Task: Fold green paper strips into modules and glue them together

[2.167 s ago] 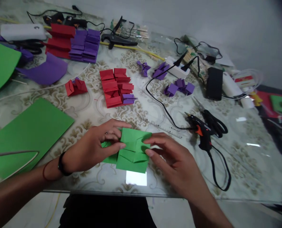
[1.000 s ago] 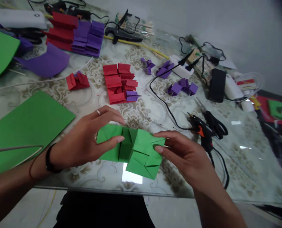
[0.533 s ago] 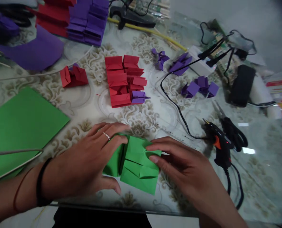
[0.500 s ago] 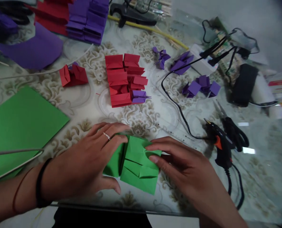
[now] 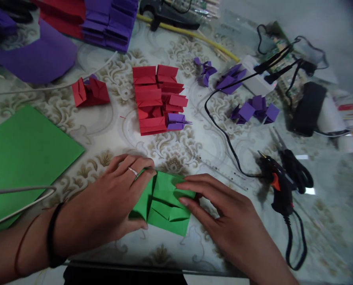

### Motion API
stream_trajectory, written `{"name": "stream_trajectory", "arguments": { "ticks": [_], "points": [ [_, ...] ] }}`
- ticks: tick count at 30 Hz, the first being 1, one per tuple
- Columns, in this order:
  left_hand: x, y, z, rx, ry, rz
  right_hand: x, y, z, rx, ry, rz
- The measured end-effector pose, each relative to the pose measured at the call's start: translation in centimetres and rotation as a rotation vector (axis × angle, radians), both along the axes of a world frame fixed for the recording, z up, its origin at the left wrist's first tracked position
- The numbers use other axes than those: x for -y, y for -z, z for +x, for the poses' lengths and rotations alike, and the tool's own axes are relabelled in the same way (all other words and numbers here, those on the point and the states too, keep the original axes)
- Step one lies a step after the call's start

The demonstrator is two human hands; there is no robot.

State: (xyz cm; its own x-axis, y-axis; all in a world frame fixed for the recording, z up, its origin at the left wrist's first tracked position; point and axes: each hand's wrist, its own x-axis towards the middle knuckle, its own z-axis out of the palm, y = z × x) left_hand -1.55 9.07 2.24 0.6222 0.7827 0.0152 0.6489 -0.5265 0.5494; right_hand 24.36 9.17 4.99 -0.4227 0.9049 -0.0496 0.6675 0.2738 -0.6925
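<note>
A piece of folded green paper (image 5: pixel 168 225) with creased flaps lies on the table in front of me. My left hand (image 5: pixel 105 202), with a ring and a black wristband, grips its left part between thumb and fingers and covers much of it. At the right edge, my right hand (image 5: pixel 224 209) pinches a flap between thumb and fingers. Just beyond the hands sits a block of red folded paper (image 5: pixel 148 97) in rows, with one purple folded piece (image 5: pixel 175 121) at its lower right corner.
A green sheet (image 5: pixel 28 146) lies at left under a cable. Right are a glue gun (image 5: pixel 277 178) on its cord, scissors (image 5: pixel 298 168) and a white power adapter (image 5: pixel 258 75). Purple folded pieces (image 5: pixel 255 109), a red piece (image 5: pixel 90 93) and a curved purple sheet (image 5: pixel 42 57) lie farther back.
My right hand has shifted left with the right part of the green paper, narrowing the piece. The left hand's thumb and fingers have closed more tightly around its left part.
</note>
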Motion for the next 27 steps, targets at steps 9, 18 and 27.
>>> {"name": "stream_trajectory", "arguments": {
  "ticks": [9, 18, 27],
  "points": [
    [0.4, -0.1, -0.1, 0.023, 0.009, -0.042, 0.3, 0.9, 0.2, 0.002, -0.029, 0.095],
    [0.0, -0.5, -0.1, -0.037, 0.1, -0.067, 0.6, 1.6, 0.8, -0.001, -0.051, 0.108],
    [0.2, 0.4, -0.4, -0.04, 0.106, 0.026, 1.4, 2.2, 3.1, 0.039, -0.086, 0.123]
  ]
}}
